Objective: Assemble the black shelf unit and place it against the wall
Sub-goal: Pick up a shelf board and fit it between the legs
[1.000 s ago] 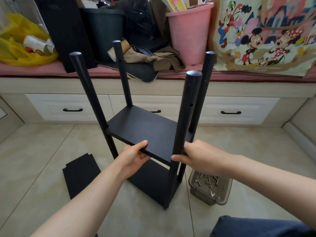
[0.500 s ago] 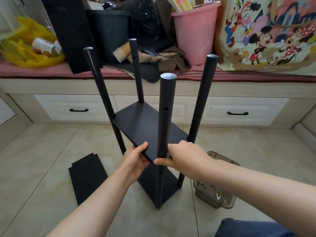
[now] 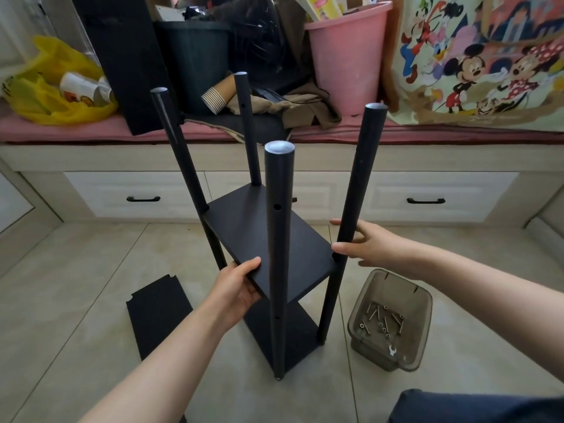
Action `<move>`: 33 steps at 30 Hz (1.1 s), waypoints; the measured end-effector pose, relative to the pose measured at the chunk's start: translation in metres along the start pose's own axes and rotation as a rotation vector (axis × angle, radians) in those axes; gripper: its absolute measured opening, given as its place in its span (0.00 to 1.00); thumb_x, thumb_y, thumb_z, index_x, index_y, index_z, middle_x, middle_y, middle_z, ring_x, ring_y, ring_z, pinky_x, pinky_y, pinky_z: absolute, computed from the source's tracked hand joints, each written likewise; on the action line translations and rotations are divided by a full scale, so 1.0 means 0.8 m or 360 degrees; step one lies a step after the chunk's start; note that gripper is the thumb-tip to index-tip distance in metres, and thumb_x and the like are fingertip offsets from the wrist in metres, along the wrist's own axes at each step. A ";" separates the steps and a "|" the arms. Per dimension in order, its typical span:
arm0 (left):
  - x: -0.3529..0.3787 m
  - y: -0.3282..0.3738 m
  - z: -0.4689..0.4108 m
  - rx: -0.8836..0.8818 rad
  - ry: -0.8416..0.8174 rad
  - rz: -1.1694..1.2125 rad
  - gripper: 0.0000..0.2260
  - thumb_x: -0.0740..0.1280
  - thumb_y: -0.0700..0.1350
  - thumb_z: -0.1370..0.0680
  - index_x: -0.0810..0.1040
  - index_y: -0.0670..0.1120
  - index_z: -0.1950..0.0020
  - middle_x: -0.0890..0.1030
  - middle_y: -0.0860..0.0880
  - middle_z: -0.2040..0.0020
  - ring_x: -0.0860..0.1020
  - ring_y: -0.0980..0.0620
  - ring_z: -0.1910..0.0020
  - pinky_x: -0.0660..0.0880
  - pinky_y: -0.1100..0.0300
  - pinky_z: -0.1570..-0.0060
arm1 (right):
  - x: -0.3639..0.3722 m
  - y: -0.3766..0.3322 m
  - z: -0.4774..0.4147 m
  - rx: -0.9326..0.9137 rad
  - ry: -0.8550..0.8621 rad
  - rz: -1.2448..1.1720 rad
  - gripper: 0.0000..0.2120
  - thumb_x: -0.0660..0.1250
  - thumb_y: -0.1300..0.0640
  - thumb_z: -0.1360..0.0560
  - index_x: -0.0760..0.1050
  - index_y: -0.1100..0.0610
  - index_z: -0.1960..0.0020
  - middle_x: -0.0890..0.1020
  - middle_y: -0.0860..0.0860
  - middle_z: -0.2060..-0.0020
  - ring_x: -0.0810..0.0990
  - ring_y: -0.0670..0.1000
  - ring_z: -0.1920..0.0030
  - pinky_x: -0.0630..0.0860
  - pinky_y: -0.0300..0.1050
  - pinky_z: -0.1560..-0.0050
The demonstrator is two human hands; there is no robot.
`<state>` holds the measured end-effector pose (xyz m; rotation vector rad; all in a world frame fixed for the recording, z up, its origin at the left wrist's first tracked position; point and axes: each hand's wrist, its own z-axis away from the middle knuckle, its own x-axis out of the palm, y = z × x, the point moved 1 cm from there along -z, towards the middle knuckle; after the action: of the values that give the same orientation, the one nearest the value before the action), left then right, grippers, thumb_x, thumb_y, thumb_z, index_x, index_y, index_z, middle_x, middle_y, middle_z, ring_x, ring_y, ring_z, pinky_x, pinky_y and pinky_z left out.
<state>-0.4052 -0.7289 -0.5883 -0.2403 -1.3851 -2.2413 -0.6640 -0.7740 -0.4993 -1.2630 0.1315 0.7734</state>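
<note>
The black shelf unit (image 3: 244,227) stands upright on the tiled floor, with a bottom board, a middle board and round posts rising past it. My left hand (image 3: 239,283) grips the near left edge of the middle board, thumb on top. At the right post (image 3: 360,178), my right hand (image 3: 370,244) has its fingers spread around the post at the level of the middle board, thumb in front, not clearly closed. The near post (image 3: 278,239) shows open screw holes. A loose black board (image 3: 158,312) lies flat on the floor to the left.
A clear plastic tub (image 3: 393,322) with screws and a small wrench sits on the floor right of the unit. Behind runs a window seat with white drawers (image 3: 424,193), piled with a pink bucket (image 3: 348,53), a black bin, clothes and a yellow bag. My knee is at the bottom right.
The unit has turned so the near post now stands in front. My right hand let go of that post and moved right to the right post. My left hand stayed on the board.
</note>
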 end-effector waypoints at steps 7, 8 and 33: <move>-0.007 0.011 0.011 0.0012 -0.0117 -0.0194 0.07 0.65 0.39 0.19 0.77 0.39 0.42 0.86 0.44 0.58 0.85 0.47 0.61 0.83 0.51 0.63 | 0.005 0.005 0.014 0.0034 -0.0099 -0.0279 0.07 0.70 0.52 0.23 0.81 0.48 0.44 0.85 0.51 0.48 0.83 0.53 0.44 0.79 0.41 0.59; -0.005 0.014 0.013 0.0020 -0.0095 -0.0220 0.08 0.65 0.39 0.18 0.78 0.39 0.40 0.86 0.42 0.53 0.85 0.45 0.55 0.83 0.47 0.54 | 0.008 0.006 0.017 0.0034 -0.0101 -0.0247 0.06 0.71 0.51 0.23 0.82 0.47 0.46 0.85 0.49 0.49 0.83 0.51 0.45 0.78 0.40 0.61; 0.003 -0.003 0.044 -0.0032 0.0188 -0.0474 0.09 0.67 0.53 0.19 0.80 0.49 0.48 0.83 0.47 0.52 0.80 0.45 0.50 0.74 0.49 0.49 | 0.011 0.003 0.009 0.0023 -0.0095 -0.0291 0.09 0.71 0.59 0.23 0.79 0.49 0.44 0.85 0.49 0.51 0.86 0.48 0.52 0.84 0.51 0.57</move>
<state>-0.4121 -0.6976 -0.5730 0.0979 -1.4118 -2.4640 -0.6613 -0.7631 -0.5033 -1.2181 -0.0267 0.6503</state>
